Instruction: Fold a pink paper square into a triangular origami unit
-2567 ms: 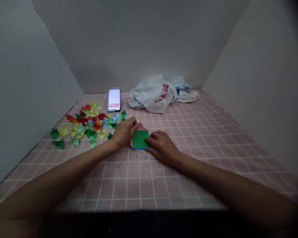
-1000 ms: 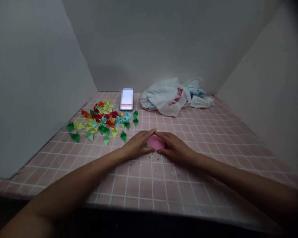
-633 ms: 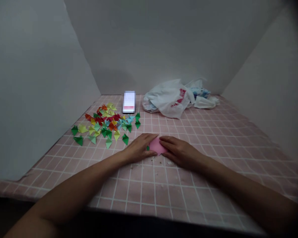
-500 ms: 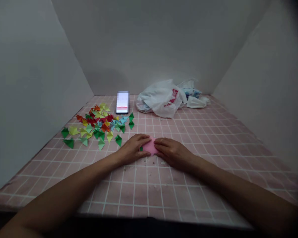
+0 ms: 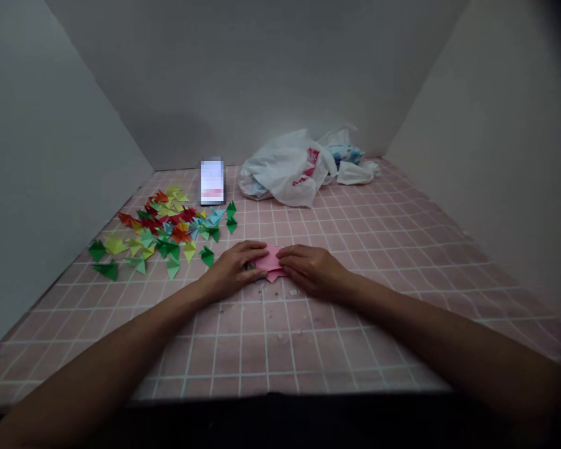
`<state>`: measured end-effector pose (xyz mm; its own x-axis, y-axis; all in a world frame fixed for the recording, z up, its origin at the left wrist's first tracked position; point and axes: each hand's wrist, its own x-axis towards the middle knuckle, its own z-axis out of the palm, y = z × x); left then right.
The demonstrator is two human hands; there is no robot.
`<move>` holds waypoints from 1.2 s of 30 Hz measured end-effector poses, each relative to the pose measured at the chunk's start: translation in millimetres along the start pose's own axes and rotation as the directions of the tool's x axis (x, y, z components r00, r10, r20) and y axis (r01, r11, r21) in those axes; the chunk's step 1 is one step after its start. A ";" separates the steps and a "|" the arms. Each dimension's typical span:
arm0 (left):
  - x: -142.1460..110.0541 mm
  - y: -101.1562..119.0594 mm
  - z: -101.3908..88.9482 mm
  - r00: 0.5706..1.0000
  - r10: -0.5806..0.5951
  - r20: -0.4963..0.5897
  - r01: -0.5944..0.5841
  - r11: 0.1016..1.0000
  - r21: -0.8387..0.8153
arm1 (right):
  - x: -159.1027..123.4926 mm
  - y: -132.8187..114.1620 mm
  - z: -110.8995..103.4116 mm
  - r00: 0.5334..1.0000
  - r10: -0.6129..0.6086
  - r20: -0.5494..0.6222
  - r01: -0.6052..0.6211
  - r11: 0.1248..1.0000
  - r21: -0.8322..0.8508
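Note:
A small pink sheet of paper (image 5: 268, 260) lies on the pink checked table (image 5: 355, 249), on a small stack whose edges peek out below it. My left hand (image 5: 231, 270) presses on its left side with fingers bent over the paper. My right hand (image 5: 312, 269) presses on its right side, fingertips meeting the left hand's above the sheet. Both hands cover most of the paper. To the left lies a scatter of several small folded paper triangles (image 5: 163, 231) in green, red, yellow and light blue.
A phone (image 5: 212, 181) with a lit screen stands at the back, beside the triangles. A crumpled white plastic bag (image 5: 287, 169) lies at the back centre-right. Grey panels wall in the table on the left, back and right. Small crumbs dot the cloth near my hands.
The green top sheet is gone from view and a pink sheet now lies on top. Both hands have closed in over it, fingertips touching. The camera has shifted slightly.

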<state>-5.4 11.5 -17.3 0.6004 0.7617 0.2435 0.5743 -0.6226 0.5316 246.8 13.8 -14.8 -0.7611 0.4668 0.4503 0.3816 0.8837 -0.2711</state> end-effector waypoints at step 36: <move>-0.4 46.2 6.8 0.818 -0.572 0.054 0.300 0.346 -0.889 | 11.2 -34.6 -7.1 0.636 0.682 0.361 -0.432 -0.074 0.899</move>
<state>24.6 -18.8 1.6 0.1926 0.9700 -0.1487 -0.1157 0.1729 0.9781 228.8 -11.3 5.6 -0.4129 0.8872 -0.2059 -0.1712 -0.2976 -0.9392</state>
